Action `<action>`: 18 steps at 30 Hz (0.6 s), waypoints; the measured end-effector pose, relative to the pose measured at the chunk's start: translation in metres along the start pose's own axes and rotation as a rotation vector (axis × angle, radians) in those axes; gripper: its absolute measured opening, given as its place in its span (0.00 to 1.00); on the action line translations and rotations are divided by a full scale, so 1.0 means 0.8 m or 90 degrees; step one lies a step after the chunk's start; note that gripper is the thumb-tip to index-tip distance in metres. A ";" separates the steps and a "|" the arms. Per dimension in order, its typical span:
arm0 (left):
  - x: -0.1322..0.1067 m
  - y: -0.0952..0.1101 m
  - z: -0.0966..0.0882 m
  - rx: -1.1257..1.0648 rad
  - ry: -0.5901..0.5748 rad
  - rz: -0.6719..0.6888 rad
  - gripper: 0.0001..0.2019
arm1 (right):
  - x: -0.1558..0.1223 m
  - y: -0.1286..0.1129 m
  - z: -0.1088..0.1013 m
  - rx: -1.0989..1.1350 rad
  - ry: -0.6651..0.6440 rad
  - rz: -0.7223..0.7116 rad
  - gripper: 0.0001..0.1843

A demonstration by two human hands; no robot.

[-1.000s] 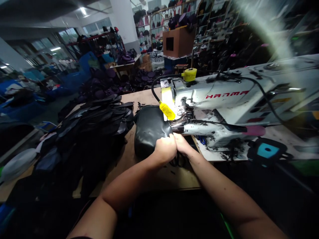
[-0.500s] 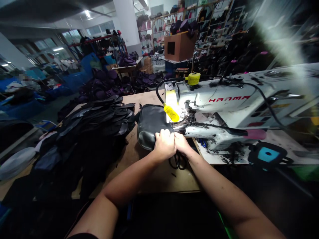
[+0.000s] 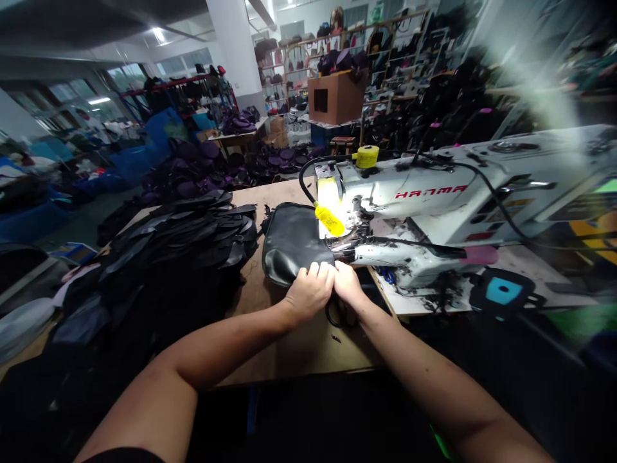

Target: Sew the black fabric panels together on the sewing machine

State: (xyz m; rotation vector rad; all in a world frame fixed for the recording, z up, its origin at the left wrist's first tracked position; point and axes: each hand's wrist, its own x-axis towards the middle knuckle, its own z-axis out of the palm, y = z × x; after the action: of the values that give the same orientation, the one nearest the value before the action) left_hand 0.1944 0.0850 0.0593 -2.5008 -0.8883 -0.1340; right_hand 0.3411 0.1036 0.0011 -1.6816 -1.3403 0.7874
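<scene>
The person's two bare hands sit side by side at the centre of the view, touching each other. The left hand (image 3: 308,294) is curled closed over the near edge of a soft, glossy black leather bag (image 3: 292,243), and its fingers (image 3: 315,272) press down on the bag. The right hand (image 3: 348,284) is nearly closed at the bag's near right corner and appears to pinch it, though the exact hold is partly hidden. The bag lies flat on a worn wooden tabletop (image 3: 308,350), just left of the needle area of a white industrial sewing machine (image 3: 424,193) with red "HANMA" lettering. A yellow gooseneck lamp (image 3: 329,219) bends over the bag's far right side. Black-handled scissors (image 3: 335,315) lie on the table just below the hands. To the left, a tall heap of black leather pieces (image 3: 178,251) touches the table's left side. Far off, purple bags (image 3: 187,170) and blue bins (image 3: 33,222) fill the workshop floor.
</scene>
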 end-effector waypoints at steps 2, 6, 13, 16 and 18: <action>0.010 -0.006 0.003 0.002 0.012 0.021 0.16 | -0.002 0.001 0.003 0.006 0.004 -0.005 0.16; 0.018 -0.006 0.004 0.014 0.028 0.012 0.15 | -0.009 0.001 0.006 0.024 0.010 0.004 0.15; -0.014 0.007 0.000 -0.001 -0.015 -0.026 0.13 | -0.028 0.008 0.018 -0.013 0.062 0.071 0.13; -0.016 0.000 0.005 -0.061 -0.039 0.025 0.13 | -0.037 0.005 0.024 0.018 0.035 0.085 0.11; -0.013 -0.007 0.008 -0.084 -0.045 0.061 0.12 | -0.043 0.001 0.025 0.039 0.025 0.098 0.12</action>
State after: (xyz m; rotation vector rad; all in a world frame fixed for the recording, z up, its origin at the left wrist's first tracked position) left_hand 0.1823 0.0853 0.0534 -2.6800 -0.8090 -0.0752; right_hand 0.3159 0.0744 -0.0098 -1.7575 -1.1594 0.8703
